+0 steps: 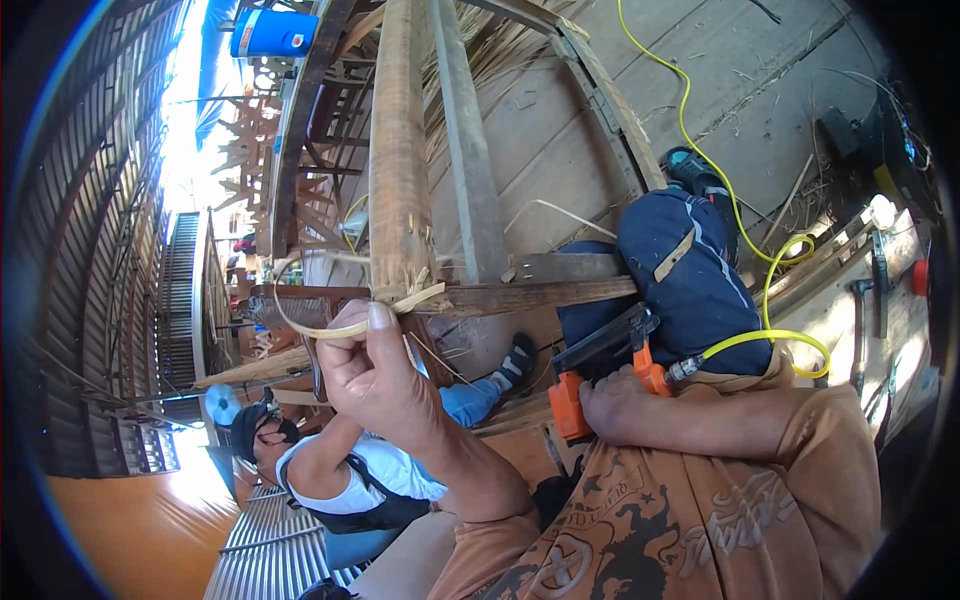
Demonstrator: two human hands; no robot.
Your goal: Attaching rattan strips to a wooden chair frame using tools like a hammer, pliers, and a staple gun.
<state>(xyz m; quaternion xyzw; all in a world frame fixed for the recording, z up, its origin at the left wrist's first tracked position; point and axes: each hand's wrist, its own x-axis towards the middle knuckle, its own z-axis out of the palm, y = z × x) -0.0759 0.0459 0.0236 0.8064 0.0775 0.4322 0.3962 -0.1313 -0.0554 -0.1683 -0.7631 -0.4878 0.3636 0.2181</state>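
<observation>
My left hand point(375, 370) pinches a thin, pale cane strip point(420, 297) between thumb and fingers. The strip bends into a loop on the left of the hand. Just beyond it are the splintered near end of a thick, rounded wooden beam point(400, 150) and a wooden crosspiece point(540, 297). My right hand point(615, 405) is wrapped around an orange and black air stapler or nailer point(568, 405), held low near my lap. A yellow air hose point(745, 340) joins the tool at a metal fitting. The trigger fingers are partly hidden.
A grey-brown bar point(470, 150) runs beside the beam, and a frame rail point(605, 95) stands further right. Loose cane strips point(500, 50) lie on the floor. Another person point(350, 480) sits close at lower left. Hand tools point(880, 275) lie on a bench at right.
</observation>
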